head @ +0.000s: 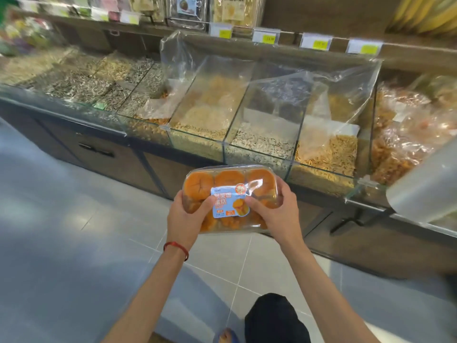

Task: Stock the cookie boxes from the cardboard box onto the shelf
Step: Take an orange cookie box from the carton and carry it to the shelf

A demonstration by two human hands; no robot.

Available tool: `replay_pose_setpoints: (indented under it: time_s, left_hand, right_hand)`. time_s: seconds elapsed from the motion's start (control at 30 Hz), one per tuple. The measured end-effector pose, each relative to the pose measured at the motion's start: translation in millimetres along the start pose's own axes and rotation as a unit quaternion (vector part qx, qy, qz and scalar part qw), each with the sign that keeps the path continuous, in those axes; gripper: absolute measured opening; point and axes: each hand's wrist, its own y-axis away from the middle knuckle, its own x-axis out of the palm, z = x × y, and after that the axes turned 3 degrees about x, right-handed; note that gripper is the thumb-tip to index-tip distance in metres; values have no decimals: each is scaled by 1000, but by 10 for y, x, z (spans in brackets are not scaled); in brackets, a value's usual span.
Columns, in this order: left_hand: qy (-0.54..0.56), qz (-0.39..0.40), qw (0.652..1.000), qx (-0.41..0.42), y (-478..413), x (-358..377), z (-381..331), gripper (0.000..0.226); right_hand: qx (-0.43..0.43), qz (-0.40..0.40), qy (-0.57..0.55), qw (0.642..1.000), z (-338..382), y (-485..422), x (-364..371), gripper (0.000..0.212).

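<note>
Clear plastic, lit orange by the cakes inside, fills the space between two bare hands. The left hand (184, 217) grips the near-left corner of the cookie box (231, 198), thumb laid over the lid beside the blue label (228, 203), fingers curled underneath; a red cord bracelet (176, 246) circles that wrist. The right hand (278, 214) clasps the right end, thumb pressing the lid at the label's right edge, fingers wrapped over the far side. Both forearms reach forward from the bottom of the view, roughly parallel, wrists slightly bent upward. The one box is held level in the air above the grey tiled floor (61, 231), just in front of the counter's dark cabinet doors (103, 154). Three orange cakes show along its far row; the near row is partly hidden by label and fingers. Beyond stand glass bins (262, 149) of seeds and nuts, several lined with clear bags. Four price tags (267, 35) with yellow stickers hang on the shelf edge above them.
</note>
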Motion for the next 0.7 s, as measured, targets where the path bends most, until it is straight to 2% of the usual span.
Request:
replay_pose_setpoints:
  time_s: [0.17, 0.3, 0.43, 0.53, 0.63, 0.7]
  left_hand:
    - [9, 28, 999, 16, -838, 314, -300, 77]
    - [3, 32, 999, 33, -1556, 685, -581, 83]
    - [0, 48, 997, 53, -2158, 1093, -967, 64]
    - [-15, 49, 996, 77, -2595, 1376, -1239, 72]
    - [-19, 65, 992, 103, -2973, 1638, -1540, 59]
    - [-28, 77, 990, 116, -3244, 1799, -1744, 58]
  right_hand:
    - [-2, -32, 5, 999, 163, -827, 50, 100]
    - [-12, -54, -13, 998, 345, -1569, 24, 97]
    - [-15, -68, -21, 997, 555, -2275, -73, 95]
    - [-25, -78, -28, 996, 699, -2777, -154, 93]
    - [-31, -96, -23, 995, 789, -3220, -192, 102]
    - [-38, -108, -35, 993, 872, -3510, -215, 103]
